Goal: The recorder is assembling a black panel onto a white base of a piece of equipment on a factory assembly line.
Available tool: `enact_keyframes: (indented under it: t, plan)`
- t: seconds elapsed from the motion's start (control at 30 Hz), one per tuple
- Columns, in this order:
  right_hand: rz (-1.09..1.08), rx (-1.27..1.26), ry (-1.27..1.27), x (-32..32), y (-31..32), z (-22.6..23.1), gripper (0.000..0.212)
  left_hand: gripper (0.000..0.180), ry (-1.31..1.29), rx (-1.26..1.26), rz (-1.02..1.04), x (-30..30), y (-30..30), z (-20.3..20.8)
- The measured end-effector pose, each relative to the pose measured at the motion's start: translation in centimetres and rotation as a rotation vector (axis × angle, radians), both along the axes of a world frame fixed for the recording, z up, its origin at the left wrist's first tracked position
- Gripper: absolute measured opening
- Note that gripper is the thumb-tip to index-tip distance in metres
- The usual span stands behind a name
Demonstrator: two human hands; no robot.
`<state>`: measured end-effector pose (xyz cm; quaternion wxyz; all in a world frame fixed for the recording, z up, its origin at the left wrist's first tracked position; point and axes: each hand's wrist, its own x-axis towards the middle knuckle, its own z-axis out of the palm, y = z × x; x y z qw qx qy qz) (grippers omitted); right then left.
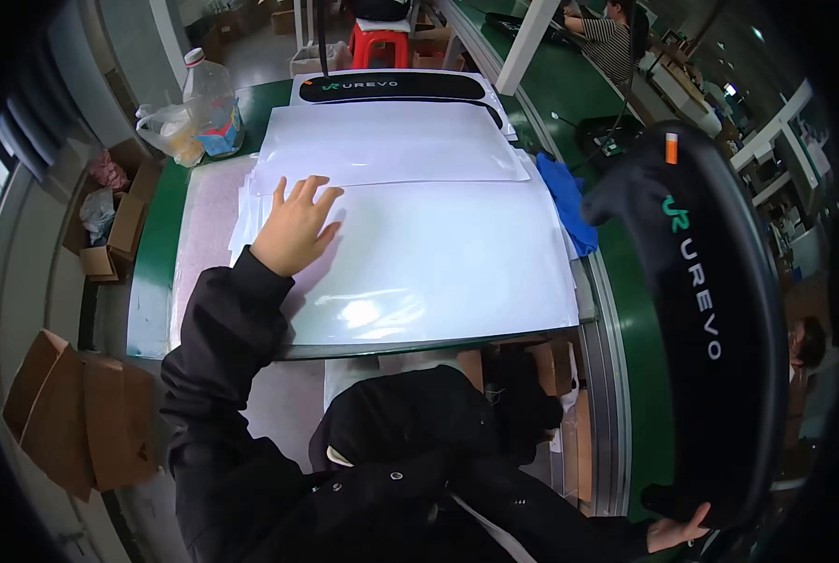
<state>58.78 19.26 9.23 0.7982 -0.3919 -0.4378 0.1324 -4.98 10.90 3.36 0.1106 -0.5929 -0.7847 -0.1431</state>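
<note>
My right hand [679,532] is closed on the lower end of a long black curved panel [715,272]. It stands nearly upright at the right, with light lettering, a green mark and an orange-and-white sticker on its face. Only the thumb and part of my right hand show. My left hand [297,225], fingers spread and holding nothing, is over glossy white sheets [438,253] stacked on the table; whether it touches them I cannot tell. A similar black panel [391,88] lies at the far end of the stack.
A large plastic bottle [211,108] and a plastic bag [174,136] stand on the green table's far left corner. Blue cloth [567,202] lies by the sheets' right edge. Beyond runs a green conveyor [617,310]. Cardboard boxes [86,413] sit at the left; a person [607,42] sits far right.
</note>
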Motion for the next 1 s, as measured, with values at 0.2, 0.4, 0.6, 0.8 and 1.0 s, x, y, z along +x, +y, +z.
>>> enact_keyframes:
  t: [0.2,0.4,0.6,0.8,1.0]
  plan:
    - [-0.175,-0.222,0.086,-2.5,1.5,0.5,0.039,0.028,0.356,0.169,0.017,-4.4,3.9,-4.5]
    - [-0.39,-0.404,0.108,-2.1,4.3,-2.7,0.033,0.02,0.272,0.032,0.002,-4.5,4.2,-4.2]
    - [-0.552,-0.11,-0.503,2.6,4.4,-10.1,0.051,0.017,0.223,-0.057,0.043,-4.6,2.6,-2.3]
    - [-0.42,-0.215,-0.123,6.0,7.6,-11.3,0.057,0.026,0.198,0.233,0.057,-0.8,0.0,1.1]
    - [0.531,-0.693,1.17,4.6,9.5,-8.0,0.056,0.027,0.169,0.182,0.023,4.6,-4.1,0.8]
